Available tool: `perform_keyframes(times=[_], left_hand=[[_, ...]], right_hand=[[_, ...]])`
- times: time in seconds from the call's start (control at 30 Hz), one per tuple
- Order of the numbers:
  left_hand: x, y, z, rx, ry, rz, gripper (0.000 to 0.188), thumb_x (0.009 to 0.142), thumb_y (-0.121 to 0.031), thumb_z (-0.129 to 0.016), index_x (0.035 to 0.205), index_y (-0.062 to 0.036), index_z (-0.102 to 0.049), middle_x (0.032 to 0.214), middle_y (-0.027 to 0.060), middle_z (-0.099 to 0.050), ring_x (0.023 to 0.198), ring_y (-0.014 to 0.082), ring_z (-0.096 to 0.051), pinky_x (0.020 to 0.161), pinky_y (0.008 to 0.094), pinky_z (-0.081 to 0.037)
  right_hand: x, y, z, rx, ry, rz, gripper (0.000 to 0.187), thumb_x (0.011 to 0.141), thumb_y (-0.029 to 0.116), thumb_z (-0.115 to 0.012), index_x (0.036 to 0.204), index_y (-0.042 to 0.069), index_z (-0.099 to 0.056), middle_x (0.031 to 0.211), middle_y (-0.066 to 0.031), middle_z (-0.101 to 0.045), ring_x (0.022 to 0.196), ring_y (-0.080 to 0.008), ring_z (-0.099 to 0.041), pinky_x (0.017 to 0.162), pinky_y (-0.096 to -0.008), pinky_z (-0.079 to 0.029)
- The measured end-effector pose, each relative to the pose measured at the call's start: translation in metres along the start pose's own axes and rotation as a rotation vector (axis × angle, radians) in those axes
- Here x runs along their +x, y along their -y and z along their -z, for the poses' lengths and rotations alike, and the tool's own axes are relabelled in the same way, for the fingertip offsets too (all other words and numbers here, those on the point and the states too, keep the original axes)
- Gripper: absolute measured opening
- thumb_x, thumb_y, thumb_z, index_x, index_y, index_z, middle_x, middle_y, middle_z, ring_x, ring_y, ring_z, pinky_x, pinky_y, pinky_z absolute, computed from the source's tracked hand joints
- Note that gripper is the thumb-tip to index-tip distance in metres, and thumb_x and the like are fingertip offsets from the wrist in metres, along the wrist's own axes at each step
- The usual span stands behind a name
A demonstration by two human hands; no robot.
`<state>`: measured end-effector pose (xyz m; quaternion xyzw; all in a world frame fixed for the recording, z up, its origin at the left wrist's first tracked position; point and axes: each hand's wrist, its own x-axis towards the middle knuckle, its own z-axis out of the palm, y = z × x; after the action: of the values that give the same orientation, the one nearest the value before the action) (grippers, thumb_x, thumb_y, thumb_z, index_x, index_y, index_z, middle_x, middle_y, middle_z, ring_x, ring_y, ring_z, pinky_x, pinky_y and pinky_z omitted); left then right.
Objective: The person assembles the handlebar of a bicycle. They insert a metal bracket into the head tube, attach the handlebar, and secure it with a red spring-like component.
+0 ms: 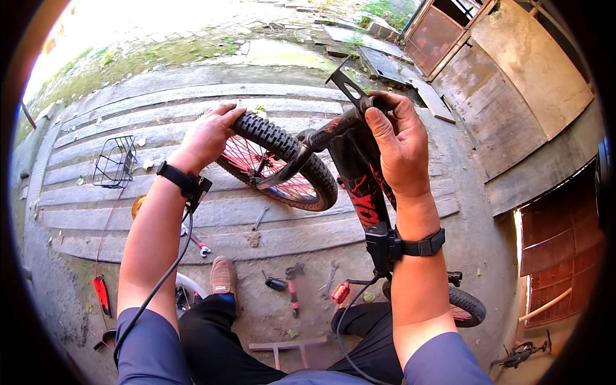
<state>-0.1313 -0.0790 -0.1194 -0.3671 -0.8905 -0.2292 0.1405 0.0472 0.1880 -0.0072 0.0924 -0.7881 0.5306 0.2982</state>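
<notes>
A black bicycle frame (360,183) with red markings stands in front of me, leaning. My left hand (208,135) is closed over the top of the knobby front tire (269,138), whose wheel has red spokes. At the top of the head tube, my right hand (401,138) pinches the ring end of a slotted black metal bracket (348,87) between thumb and fingers. The bracket's free end points up and away to the left; the palm partly hides its ring. The fork (289,168) runs down to the wheel hub. Below my right forearm, part of the rear wheel (467,307) shows.
A black wire basket (115,162) sits on wooden planks (160,215) at left. On the ground lie a red utility knife (101,295), a red-handled wrench (201,246), a small black tool (274,282) and a red-and-black hand tool (294,290). Wooden panels (507,109) stand at right.
</notes>
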Motion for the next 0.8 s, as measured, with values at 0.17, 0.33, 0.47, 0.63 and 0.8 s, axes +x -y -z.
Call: perform_keyframes(times=[0.17, 0.33, 0.47, 0.63, 0.8], left_hand=[[0.001, -0.001, 0.001, -0.034, 0.018, -0.002, 0.055, 0.083, -0.005, -0.066, 0.137, -0.0100, -0.052, 0.137, 0.0158, -0.053, 0.125, 0.0338, -0.052, 0.103, 0.0396, -0.045], [0.001, -0.041, 0.028, -0.460, -0.109, 0.049, 0.062, 0.092, -0.028, -0.063, 0.142, 0.0014, -0.042, 0.142, 0.0214, -0.049, 0.132, 0.0292, -0.047, 0.110, 0.0371, -0.036], [0.025, -0.146, 0.065, -1.095, -0.201, -0.095, 0.065, 0.102, -0.049, -0.045, 0.144, -0.0002, -0.041, 0.142, 0.0174, -0.049, 0.134, 0.0237, -0.045, 0.108, 0.0379, -0.038], [0.058, -0.185, 0.066, -1.261, -0.248, 0.042, 0.053, 0.106, -0.043, -0.035, 0.121, 0.0033, -0.056, 0.107, 0.0172, -0.066, 0.095, 0.0200, -0.066, 0.084, 0.0311, -0.051], [0.068, -0.186, 0.064, -1.312, -0.192, 0.129, 0.042, 0.105, -0.032, -0.038, 0.113, 0.0024, -0.060, 0.086, 0.0107, -0.069, 0.075, 0.0149, -0.063, 0.071, 0.0282, -0.050]], right_hand=[[-0.002, 0.004, -0.003, -0.054, -0.050, 0.015, 0.026, 0.096, 0.018, -0.065, 0.116, 0.002, -0.060, 0.100, 0.0007, -0.063, 0.088, -0.0043, -0.054, 0.081, -0.0195, -0.045], [-0.003, 0.003, -0.007, -0.110, -0.050, 0.040, 0.026, 0.096, 0.018, -0.065, 0.115, 0.002, -0.060, 0.098, -0.0003, -0.064, 0.083, -0.0049, -0.056, 0.075, -0.0204, -0.047], [-0.003, 0.002, -0.009, -0.083, -0.083, 0.039, 0.026, 0.091, 0.016, -0.069, 0.111, 0.000, -0.061, 0.096, -0.0081, -0.064, 0.081, -0.0141, -0.064, 0.072, -0.0271, -0.053], [-0.003, 0.002, -0.011, -0.033, -0.085, 0.001, 0.026, 0.091, 0.015, -0.069, 0.110, 0.001, -0.062, 0.099, -0.0106, -0.064, 0.082, -0.0177, -0.066, 0.073, -0.0303, -0.054], [-0.004, 0.002, -0.010, -0.059, -0.081, 0.045, 0.026, 0.089, 0.015, -0.070, 0.110, 0.001, -0.062, 0.098, -0.0120, -0.064, 0.081, -0.0194, -0.066, 0.074, -0.0309, -0.054]])
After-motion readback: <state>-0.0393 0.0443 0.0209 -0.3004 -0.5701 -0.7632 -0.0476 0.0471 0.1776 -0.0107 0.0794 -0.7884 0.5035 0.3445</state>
